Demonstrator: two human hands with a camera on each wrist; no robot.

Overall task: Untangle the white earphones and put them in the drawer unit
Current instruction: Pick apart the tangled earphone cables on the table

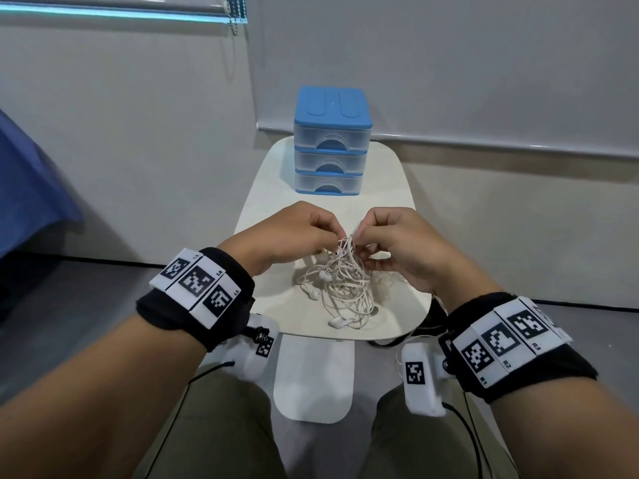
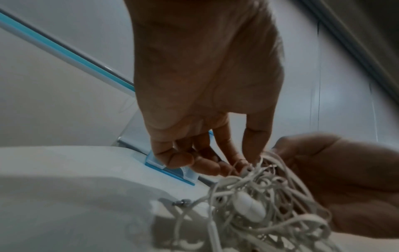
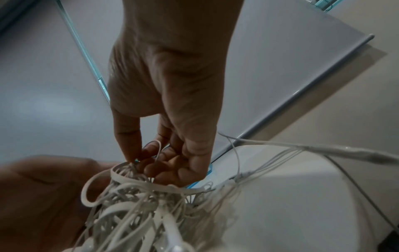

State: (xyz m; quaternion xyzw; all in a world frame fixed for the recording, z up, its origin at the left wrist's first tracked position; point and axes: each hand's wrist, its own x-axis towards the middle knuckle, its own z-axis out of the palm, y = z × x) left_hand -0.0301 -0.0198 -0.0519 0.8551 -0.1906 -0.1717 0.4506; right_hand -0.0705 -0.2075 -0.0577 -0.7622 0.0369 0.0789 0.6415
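A tangled bundle of white earphones (image 1: 342,281) hangs over the near part of a small white table (image 1: 276,188), its lower loops and earbuds lying on the tabletop. My left hand (image 1: 304,233) pinches the top of the tangle from the left. My right hand (image 1: 387,240) pinches cords at the top from the right. In the left wrist view the left fingers (image 2: 228,163) grip cords of the earphones (image 2: 254,204). In the right wrist view the right fingers (image 3: 151,158) hold a loop of the earphones (image 3: 138,201). A blue drawer unit (image 1: 332,140) with three clear drawers, all closed, stands at the table's far end.
A grey wall and a lowered roller blind (image 1: 449,63) rise behind the table. Blue fabric (image 1: 31,188) lies at the left edge. My knees sit under the table's near edge, with a white table foot (image 1: 313,378) between them.
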